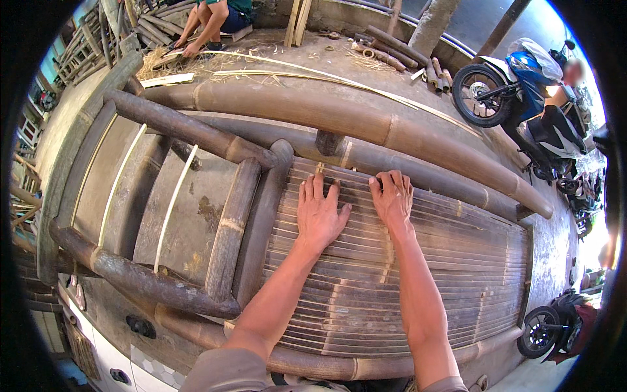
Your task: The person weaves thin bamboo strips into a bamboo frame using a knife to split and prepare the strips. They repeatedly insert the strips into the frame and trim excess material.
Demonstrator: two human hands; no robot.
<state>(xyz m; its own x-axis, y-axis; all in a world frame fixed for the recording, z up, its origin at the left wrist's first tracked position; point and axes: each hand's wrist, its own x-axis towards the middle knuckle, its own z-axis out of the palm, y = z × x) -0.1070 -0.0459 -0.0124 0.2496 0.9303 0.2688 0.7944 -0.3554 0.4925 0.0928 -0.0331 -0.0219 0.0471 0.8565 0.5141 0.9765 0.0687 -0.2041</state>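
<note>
A bamboo bench lies before me, its seat made of long narrow bamboo slats [366, 294] set side by side. My left hand [322, 212] rests on the slats toward the far left of the seat, palm down, fingers spread. Just right of it, my right hand [394, 201] touches the slats near the far edge, fingers bent and the thumb apart. Neither hand lifts anything; what lies under the right fingertips is hidden. Thick bamboo poles frame the seat, with a far rail [294, 108] and a near rail [372, 367].
At left, the bench's end frame [222, 251] has open gaps crossed by pale strips [175, 209]. Beyond, a person [202, 29] handles bamboo beside shavings. Long split strips [326, 77] lie on the floor. A blue motorbike [516, 91] and another motorbike [555, 326] stand at right.
</note>
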